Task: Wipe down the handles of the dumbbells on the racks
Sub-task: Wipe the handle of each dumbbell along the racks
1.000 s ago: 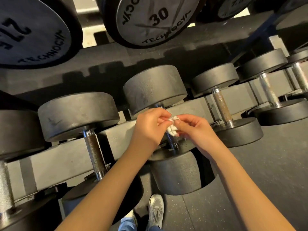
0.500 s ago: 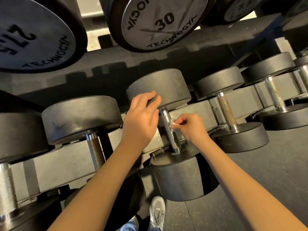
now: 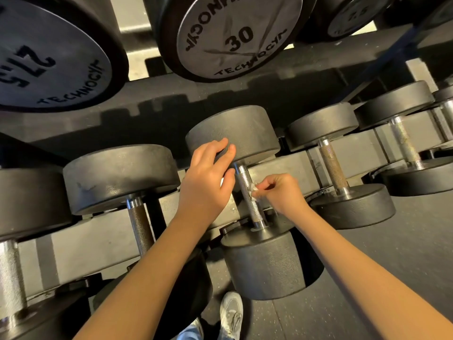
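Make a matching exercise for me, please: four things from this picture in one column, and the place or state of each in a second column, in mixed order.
1 left hand
2 right hand
3 dumbbell marked 30
4 grey shoe

a stands on the floor
b pinches the white wipe at the handle
c lies on the upper shelf
d rests on a dumbbell head

Pairs: 1-d, 2-b, 3-c, 4-a

The left forearm (image 3: 147, 278) and right forearm (image 3: 367, 273) are bare, as are the left hand (image 3: 206, 182) and right hand (image 3: 282, 192). Lower down are a pale grey laced sneaker (image 3: 230, 312) and the hem of light blue jeans (image 3: 190, 333).
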`<state>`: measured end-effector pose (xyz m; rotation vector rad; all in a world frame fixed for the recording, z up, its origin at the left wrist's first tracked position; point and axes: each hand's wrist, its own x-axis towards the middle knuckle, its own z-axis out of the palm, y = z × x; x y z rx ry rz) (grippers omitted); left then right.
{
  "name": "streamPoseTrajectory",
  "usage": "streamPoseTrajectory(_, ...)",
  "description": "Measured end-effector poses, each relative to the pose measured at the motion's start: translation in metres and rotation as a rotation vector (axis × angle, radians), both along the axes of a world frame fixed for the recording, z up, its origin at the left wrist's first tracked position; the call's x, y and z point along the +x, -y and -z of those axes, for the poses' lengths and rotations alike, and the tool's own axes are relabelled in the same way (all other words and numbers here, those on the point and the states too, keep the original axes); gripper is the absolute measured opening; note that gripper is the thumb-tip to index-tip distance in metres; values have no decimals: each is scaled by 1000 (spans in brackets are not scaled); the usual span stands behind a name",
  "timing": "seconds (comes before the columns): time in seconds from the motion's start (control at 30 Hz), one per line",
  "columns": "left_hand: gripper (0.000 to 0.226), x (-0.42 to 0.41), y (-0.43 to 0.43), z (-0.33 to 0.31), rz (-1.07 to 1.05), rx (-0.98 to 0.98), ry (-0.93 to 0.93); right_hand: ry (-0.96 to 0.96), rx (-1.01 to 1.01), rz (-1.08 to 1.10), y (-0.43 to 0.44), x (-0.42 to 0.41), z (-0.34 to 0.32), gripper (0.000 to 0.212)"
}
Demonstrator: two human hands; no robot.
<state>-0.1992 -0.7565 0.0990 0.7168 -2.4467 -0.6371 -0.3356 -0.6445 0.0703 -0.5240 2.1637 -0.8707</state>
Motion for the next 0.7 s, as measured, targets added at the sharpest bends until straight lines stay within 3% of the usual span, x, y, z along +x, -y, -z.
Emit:
streamPoseTrajectory(0.23,38,0,0,2,3,-18,8,-71,-117,51,21,-1,-1,6)
streamPoseTrajectory(0.5,40,-2,-1,-6,3,66,43,-42,149,-182,-14,7,-7,7)
streamPoseTrajectory(0.7,45,1,-4,-17,7,141,147,-170,295,-294,-16,17,-14,6)
